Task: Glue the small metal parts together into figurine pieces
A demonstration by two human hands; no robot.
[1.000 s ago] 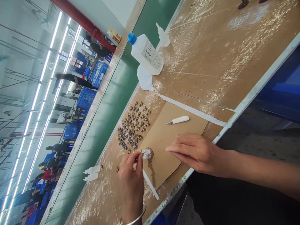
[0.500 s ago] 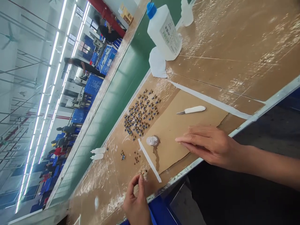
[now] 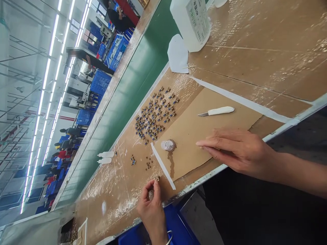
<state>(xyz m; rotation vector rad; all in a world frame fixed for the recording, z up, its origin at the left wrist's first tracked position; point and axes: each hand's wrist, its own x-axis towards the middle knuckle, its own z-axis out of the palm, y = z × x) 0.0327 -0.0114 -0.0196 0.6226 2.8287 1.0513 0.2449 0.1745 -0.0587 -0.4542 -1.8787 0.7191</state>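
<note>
My left hand (image 3: 152, 200) pinches a small gold-coloured piece (image 3: 157, 178) between thumb and forefinger, just above the table near its front edge. Over the cardboard sheet (image 3: 189, 132), my right hand (image 3: 235, 149) has its thumb and fingers pressed together; whatever they hold, if anything, is too small to make out. Between the hands stands a small clear cup (image 3: 168, 145), with a wet streak beside it. A white-handled knife (image 3: 219, 111) lies on the sheet beyond my right hand. Many small gold-and-blue pieces (image 3: 155, 115) are spread out behind the cup.
Several round brown bits (image 3: 149, 163) and a little cluster of gold-and-blue pieces (image 3: 133, 160) lie left of the tape. Two white squeeze bottles (image 3: 105, 157) lie farther back. A large white bottle (image 3: 191, 25) stands at the back right beside white paper (image 3: 178, 54). People work beyond.
The view has shifted, so the table items sit slightly higher in the picture. My left hand keeps its pinch on the small piece; my right hand keeps its closed pose over the cardboard.
</note>
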